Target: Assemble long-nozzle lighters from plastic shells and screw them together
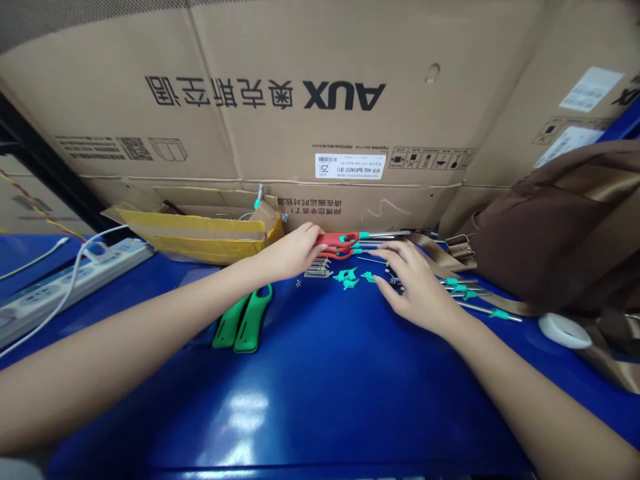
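Note:
At the back of the blue table, my left hand (299, 252) closes round the end of a red long-nosed lighter (340, 239) with a teal trigger and a metal barrel pointing right. Another red lighter (343, 253) lies just under it. My right hand (413, 283) is bent with thumb and fingers apart, beside small loose parts, and nothing shows in it. Teal trigger pieces (349, 279) lie between the hands, near a row of small metal parts (317, 268). Metal barrels with teal pieces (463, 288) lie partly behind my right hand.
Green lighter handle shells (249, 320) lie below my left forearm. A yellow-edged cardboard box (195, 233) stands at back left, near a white power strip (75, 287). A brown bag (555, 227) with straps and a white ring (565, 331) are at right. Cardboard (270, 127) walls the back.

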The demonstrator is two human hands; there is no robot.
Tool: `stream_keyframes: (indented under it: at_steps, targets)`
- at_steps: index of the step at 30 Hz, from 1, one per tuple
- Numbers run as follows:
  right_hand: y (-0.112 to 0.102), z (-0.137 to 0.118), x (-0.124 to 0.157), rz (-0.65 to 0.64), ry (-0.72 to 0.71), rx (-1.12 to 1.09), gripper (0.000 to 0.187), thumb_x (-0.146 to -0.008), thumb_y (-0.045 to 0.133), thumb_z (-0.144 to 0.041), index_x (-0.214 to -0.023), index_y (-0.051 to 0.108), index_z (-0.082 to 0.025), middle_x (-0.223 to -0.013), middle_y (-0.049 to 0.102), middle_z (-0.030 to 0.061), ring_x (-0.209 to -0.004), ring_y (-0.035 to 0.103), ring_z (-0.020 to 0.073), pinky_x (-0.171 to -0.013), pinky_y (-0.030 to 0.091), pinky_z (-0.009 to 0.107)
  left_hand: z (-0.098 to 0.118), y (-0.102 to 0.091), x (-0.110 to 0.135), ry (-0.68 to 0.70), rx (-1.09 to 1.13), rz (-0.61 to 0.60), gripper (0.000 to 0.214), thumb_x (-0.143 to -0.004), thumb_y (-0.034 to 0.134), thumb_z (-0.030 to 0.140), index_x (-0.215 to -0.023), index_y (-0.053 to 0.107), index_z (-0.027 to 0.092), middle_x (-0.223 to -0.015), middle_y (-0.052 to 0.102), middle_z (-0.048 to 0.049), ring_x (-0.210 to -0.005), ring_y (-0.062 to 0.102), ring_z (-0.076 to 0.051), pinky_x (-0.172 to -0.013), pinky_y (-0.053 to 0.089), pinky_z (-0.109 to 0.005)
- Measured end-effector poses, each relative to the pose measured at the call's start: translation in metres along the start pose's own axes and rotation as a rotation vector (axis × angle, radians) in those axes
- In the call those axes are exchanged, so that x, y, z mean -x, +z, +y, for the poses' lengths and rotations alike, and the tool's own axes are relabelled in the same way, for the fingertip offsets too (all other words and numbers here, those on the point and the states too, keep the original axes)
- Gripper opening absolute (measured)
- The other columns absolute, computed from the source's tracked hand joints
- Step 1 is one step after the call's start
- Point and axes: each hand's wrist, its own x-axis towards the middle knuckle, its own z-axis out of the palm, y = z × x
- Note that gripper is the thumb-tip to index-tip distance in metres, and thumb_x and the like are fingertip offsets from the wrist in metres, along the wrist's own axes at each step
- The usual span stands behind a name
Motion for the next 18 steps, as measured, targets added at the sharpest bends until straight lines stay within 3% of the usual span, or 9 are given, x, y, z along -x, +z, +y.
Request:
stream_keyframes:
  at_steps: [3,6,12,18]
  targets:
    - [0.004,-0.001,0.001,-0.038,-0.015,-0.023,0.036,-0.097,0.055,-0.024,-0.133,0.053,-0.021,-0.135,0.055,0.0163,-0.126,0.054,0.033,-0.106,0.047,0.054,-0.009,0.012,-0.023,-0.034,-0.046,0.02,0.023,-0.103,0.053,0.023,-0.117,0.062,0.008,-0.118,0.064,-0.0157,-0.112,0.064,-0.026,-0.099,0.054,-0.045]
    - [0.004,-0.001,0.002,-0.033,-0.02,-0.021,0.033,-0.097,0.054,-0.023,-0.131,0.055,-0.022,-0.135,0.056,0.0156,-0.126,0.054,0.033,-0.107,0.045,0.056,-0.014,0.024,-0.036,-0.057,-0.084,0.014,0.036,-0.099,0.064,0.036,-0.129,0.06,0.016,-0.129,0.063,-0.0109,-0.11,0.065,-0.025,-0.092,0.058,-0.046]
    - [-0.001,-0.002,0.001,-0.02,-0.035,-0.013,0.031,-0.098,0.054,-0.024,-0.129,0.057,-0.022,-0.135,0.057,0.0141,-0.127,0.054,0.0316,-0.111,0.04,0.057,-0.018,0.03,-0.041,-0.123,-0.179,-0.021,0.036,-0.099,0.064,0.036,-0.13,0.06,0.016,-0.129,0.063,-0.011,-0.11,0.065,-0.025,-0.092,0.058,-0.046]
    - [0.002,-0.004,0.003,-0.066,-0.077,-0.022,0.031,-0.097,0.054,-0.021,-0.127,0.059,-0.023,-0.136,0.056,0.0143,-0.128,0.052,0.0315,-0.108,0.043,0.054,-0.015,0.027,-0.044,-0.167,-0.27,-0.019,0.036,-0.099,0.064,0.036,-0.13,0.06,0.016,-0.13,0.063,-0.011,-0.11,0.065,-0.025,-0.092,0.058,-0.046]
